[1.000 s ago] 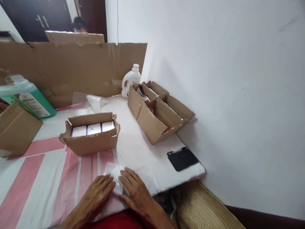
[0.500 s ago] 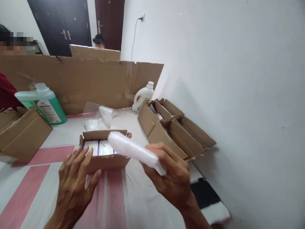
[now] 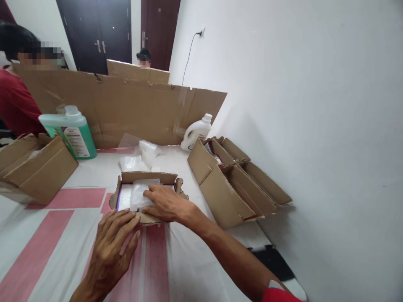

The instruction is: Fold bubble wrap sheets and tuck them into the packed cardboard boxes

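My right hand (image 3: pixel 163 203) is inside the small cardboard box (image 3: pixel 154 175), its fingers bent over a white bubble-wrap packet (image 3: pixel 138 193). The packet lies over other white packs with purple edges (image 3: pixel 124 197), partly covering them. Its far end and the thumb's grip are partly hidden by the hand. At the near left side of the same box rests my left hand (image 3: pixel 113 243), open, with fingertips along the front edge and nothing in its grasp. Loose bubble wrap (image 3: pixel 147 153) lies just behind the box.
A divided cardboard box (image 3: pixel 226 184) stands at right beside the wall, another carton (image 3: pixel 44 172) at left. Behind are a green-liquid bottle (image 3: pixel 77 136), a white jug (image 3: pixel 198 132) and an upright cardboard partition (image 3: pixel 135 105). Beyond it, a person in red (image 3: pixel 17 100) sits at left.
My right hand has moved left and down, bringing the bubble-wrap packet from the air into the small box. My left hand stays at the box's near left edge. The view has shifted slightly.
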Action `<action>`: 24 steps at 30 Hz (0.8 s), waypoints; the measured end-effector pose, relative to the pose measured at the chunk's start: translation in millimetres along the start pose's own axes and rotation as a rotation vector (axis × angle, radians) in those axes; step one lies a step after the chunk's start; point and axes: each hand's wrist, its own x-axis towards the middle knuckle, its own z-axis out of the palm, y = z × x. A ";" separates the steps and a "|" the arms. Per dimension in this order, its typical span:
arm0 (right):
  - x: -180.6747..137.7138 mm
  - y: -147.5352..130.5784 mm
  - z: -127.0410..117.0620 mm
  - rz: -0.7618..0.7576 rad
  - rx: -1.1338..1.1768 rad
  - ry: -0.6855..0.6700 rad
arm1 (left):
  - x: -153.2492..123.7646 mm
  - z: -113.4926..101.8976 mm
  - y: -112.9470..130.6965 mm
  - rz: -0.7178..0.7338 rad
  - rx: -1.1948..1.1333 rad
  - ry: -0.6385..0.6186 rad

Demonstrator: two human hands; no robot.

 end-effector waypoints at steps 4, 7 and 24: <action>-22.3 4.6 -18.3 -0.024 0.221 0.088 | 7.7 -12.0 4.2 -0.135 -0.035 0.111; -25.6 8.0 -22.1 0.036 0.264 0.264 | 24.6 -17.7 3.9 -0.126 -0.022 0.119; -15.3 25.9 8.4 0.030 0.358 0.175 | 99.1 14.5 -64.0 -0.158 -0.100 -0.648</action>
